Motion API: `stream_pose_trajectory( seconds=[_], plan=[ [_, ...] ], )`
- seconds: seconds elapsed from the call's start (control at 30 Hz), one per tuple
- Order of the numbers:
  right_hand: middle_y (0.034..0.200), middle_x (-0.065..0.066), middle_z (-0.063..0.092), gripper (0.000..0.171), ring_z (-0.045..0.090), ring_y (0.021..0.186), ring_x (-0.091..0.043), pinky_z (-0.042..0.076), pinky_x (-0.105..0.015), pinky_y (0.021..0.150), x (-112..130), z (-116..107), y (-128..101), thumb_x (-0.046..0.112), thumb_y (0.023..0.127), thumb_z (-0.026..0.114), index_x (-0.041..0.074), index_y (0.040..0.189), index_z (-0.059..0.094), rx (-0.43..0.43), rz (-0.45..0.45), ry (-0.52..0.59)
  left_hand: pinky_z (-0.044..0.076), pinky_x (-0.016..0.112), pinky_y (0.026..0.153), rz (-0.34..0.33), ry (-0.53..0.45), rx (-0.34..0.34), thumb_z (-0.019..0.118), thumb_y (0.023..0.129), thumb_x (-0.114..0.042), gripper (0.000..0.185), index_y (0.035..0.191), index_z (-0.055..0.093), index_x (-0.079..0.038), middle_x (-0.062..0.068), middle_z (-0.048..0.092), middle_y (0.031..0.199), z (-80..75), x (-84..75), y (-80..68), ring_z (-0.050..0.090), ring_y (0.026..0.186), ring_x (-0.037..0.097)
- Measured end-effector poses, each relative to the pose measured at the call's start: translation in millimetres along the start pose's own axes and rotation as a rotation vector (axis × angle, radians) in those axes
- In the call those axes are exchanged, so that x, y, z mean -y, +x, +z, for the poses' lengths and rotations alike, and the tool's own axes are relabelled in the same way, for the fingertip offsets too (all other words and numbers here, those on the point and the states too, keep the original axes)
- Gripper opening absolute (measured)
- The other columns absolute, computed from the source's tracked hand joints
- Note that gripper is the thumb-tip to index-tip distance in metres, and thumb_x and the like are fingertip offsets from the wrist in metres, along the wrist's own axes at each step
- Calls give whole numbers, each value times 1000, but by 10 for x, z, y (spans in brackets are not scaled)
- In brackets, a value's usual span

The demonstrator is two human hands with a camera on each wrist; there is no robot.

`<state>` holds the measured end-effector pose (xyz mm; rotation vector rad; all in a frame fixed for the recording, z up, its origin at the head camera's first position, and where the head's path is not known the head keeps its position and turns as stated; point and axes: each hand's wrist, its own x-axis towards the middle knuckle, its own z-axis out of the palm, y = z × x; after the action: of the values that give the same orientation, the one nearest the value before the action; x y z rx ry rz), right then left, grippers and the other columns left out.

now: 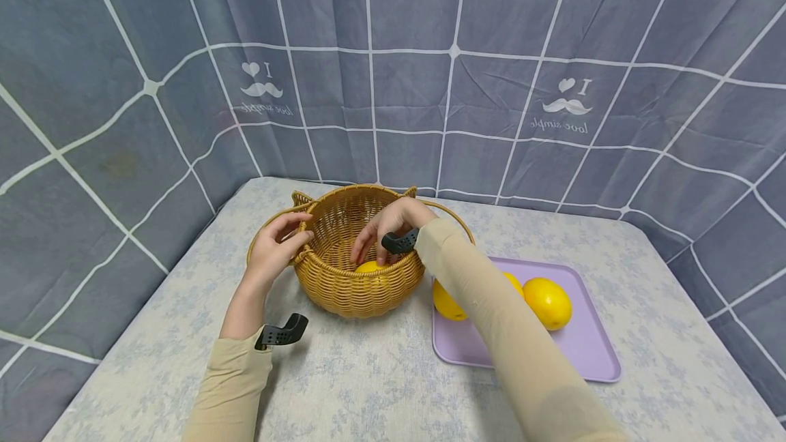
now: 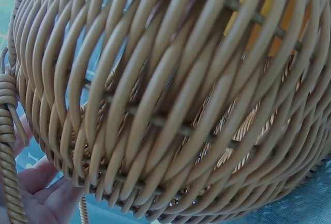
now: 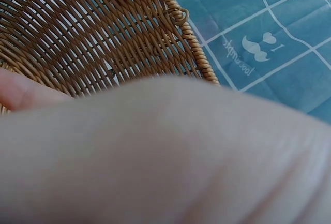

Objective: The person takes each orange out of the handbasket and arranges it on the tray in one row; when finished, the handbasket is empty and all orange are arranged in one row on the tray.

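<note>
A round wicker basket [image 1: 353, 295] with small woven ears stands on the table. At its left side my left hand [image 1: 276, 244] grips the rim, thumb and fingers by the handle's end. In the left wrist view, fingers [image 2: 46, 188] of that hand show behind the woven wall. My right hand [image 1: 393, 220] reaches down inside the basket, fingers and thumb around the top of a yellow lemon [image 1: 370, 267]. The front wall hides the lemon's lower part. Wrist and hand fill much of the right wrist view, with the basket's inner wall [image 3: 119, 32] beyond.
On the right lies a purple tray [image 1: 595, 353] with a lemon [image 1: 548, 303] on it and another lemon [image 1: 448, 302] near its left edge. Part of a third shows behind my right sleeve [image 1: 510, 326]. A grey-blue checked curtain [image 1: 411, 87] hangs behind the table.
</note>
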<state>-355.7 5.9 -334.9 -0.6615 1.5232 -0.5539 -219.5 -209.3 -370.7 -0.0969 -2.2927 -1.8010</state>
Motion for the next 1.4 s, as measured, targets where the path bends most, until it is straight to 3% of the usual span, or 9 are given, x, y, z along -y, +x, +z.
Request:
stream_pose_trajectory(
  seconds=[0.4, 0.73, 1.03, 1.13, 1.27, 1.4],
  plan=[
    [134, -5, 50, 50, 54, 80, -14, 48, -22, 64, 6, -12, -11, -12, 88, 53, -2, 137, 45, 50, -33, -20, 37, 39, 105, -2, 2, -2, 62, 90, -13, 35, 123, 58, -2, 9, 47, 136, 4, -8, -5, 39, 130, 23],
    [137, -8, 48, 51, 54, 90, -15, 48, -23, 67, 17, -5, -8, -12, 89, 52, -5, 138, 41, 63, -68, -47, 36, 40, 105, 0, -3, -1, 62, 90, -13, 35, 123, 57, -2, 10, 47, 137, 7, -7, -11, 38, 131, 24],
    [134, -9, 49, 44, 55, 98, -20, 52, -29, 73, 7, 8, 17, -6, 92, 49, -3, 136, 43, -14, -107, 38, 40, 33, 101, -6, 2, 0, 62, 90, -15, 36, 123, 58, -2, 9, 47, 137, 9, -10, -10, 38, 131, 23],
    [131, -9, 51, 42, 57, 98, -23, 54, -37, 80, 6, 15, 20, -6, 94, 47, -4, 135, 43, -42, -113, 63, 40, 32, 101, -10, 1, -3, 62, 90, -15, 36, 123, 58, -3, 9, 47, 137, 9, -15, -14, 39, 130, 23],
    [128, -10, 53, 40, 58, 100, -26, 49, -48, 90, 4, 20, 19, -6, 94, 45, -4, 134, 44, -60, -117, 81, 37, 37, 105, -3, -5, -4, 62, 90, -13, 35, 122, 58, -2, 9, 47, 136, 11, -21, -17, 40, 129, 23],
    [127, -10, 54, 38, 58, 100, -26, 48, -49, 91, 3, 26, 16, -7, 95, 44, -3, 133, 46, -71, -112, 86, 37, 36, 105, -3, -4, -3, 62, 89, -13, 35, 122, 58, -2, 9, 47, 137, 13, -26, -20, 40, 129, 23]
  ],
)
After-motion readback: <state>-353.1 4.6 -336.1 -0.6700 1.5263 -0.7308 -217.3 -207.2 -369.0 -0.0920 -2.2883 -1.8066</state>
